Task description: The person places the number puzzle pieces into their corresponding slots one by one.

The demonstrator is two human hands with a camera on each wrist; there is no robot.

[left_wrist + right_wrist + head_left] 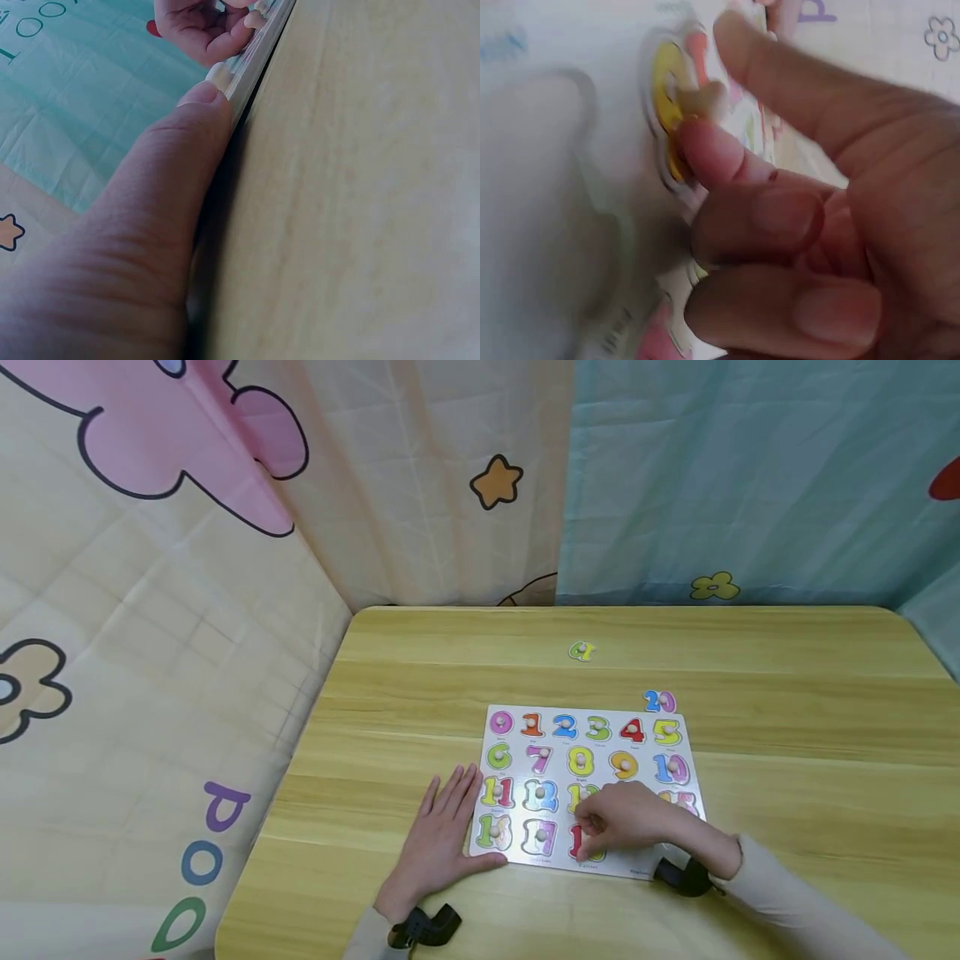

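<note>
A white number puzzle board (525,856) lies on the table, filled with colourful knobbed number pieces. My right hand (626,818) is over its lower right part, at a red-and-yellow number piece (664,97) that looks like an 18. In the right wrist view, the index fingertip touches this piece beside its pale knob (705,101). The thumb stands apart on the knob's other side; the other fingers are curled. My left hand (442,827) rests at the board's left edge, fingers straight, thumb (172,142) along the board's near edge. My right hand hides several places on the board.
A blue-and-purple 20 piece (660,701) lies at the board's far right corner. Further back on the wooden table (420,693) is a green-and-yellow number piece (581,651), turned around. An outlined recess (589,97) shows beside the right hand. Patterned curtains (420,485) hang behind the table.
</note>
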